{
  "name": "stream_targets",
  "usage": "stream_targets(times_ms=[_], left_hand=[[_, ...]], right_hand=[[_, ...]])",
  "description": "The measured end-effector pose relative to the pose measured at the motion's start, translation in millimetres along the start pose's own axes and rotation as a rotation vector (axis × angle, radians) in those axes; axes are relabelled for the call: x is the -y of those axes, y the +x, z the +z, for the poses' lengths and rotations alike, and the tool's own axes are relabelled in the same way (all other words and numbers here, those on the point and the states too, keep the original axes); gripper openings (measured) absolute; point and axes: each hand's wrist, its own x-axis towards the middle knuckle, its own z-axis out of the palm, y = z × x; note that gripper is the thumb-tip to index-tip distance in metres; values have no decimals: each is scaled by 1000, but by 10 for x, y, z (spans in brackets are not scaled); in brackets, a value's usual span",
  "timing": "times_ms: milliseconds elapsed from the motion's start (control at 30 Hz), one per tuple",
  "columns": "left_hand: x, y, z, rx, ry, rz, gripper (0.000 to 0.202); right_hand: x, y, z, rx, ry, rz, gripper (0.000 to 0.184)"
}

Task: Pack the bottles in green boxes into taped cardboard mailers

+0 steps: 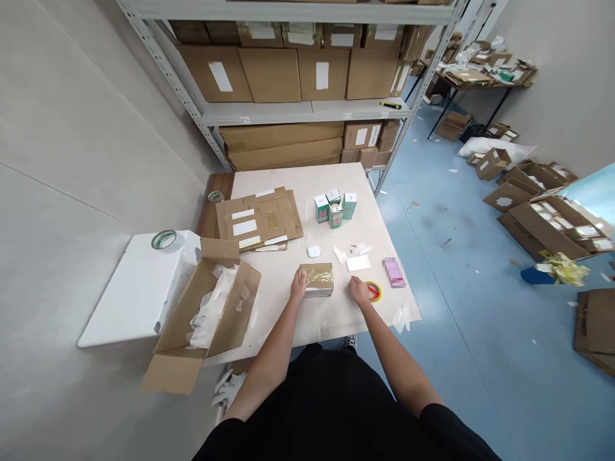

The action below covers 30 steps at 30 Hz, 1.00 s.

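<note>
My left hand (pixel 298 285) is closed around the left side of a small cardboard box (pixel 318 276), which has shiny tape across its top and sits on the table near me. To its right, my right hand (pixel 358 290) rests low over the table with fingers curled; what they hold, if anything, is too small to make out. Beside that hand lies a yellow tape roll (pixel 379 293) with something red in its middle. A white card (pixel 358 263) and paper scraps lie just beyond. Several green-and-white boxes (pixel 335 216) stand farther back.
Flattened cardboard (pixel 269 221) is stacked at the table's back left. An open carton (pixel 247 307) with white packing sits at the left edge, by a white container (pixel 129 288) bearing a green tape roll (pixel 164 239). A pixelated purple item (pixel 394 272) lies right. Shelving (pixel 288 114) stands behind.
</note>
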Motion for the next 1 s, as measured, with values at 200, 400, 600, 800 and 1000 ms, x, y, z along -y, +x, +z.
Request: stream_targets(times_ms=[200, 400, 600, 800, 1000], left_hand=[[12, 75, 10, 45, -56, 46, 66], [-51, 172, -140, 240, -248, 33, 97], [-55, 94, -459, 382, -252, 265, 115], [-11, 106, -452, 275, -126, 276, 105], [-247, 113, -151, 294, -25, 354, 78]], right_hand=[[797, -124, 208, 46, 313, -84, 56], [907, -111, 124, -38, 469, 80, 62], [862, -178, 237, -259, 773, 123, 64], [823, -261, 230, -337, 871, -19, 72], [623, -59, -113, -321, 827, -122, 70]])
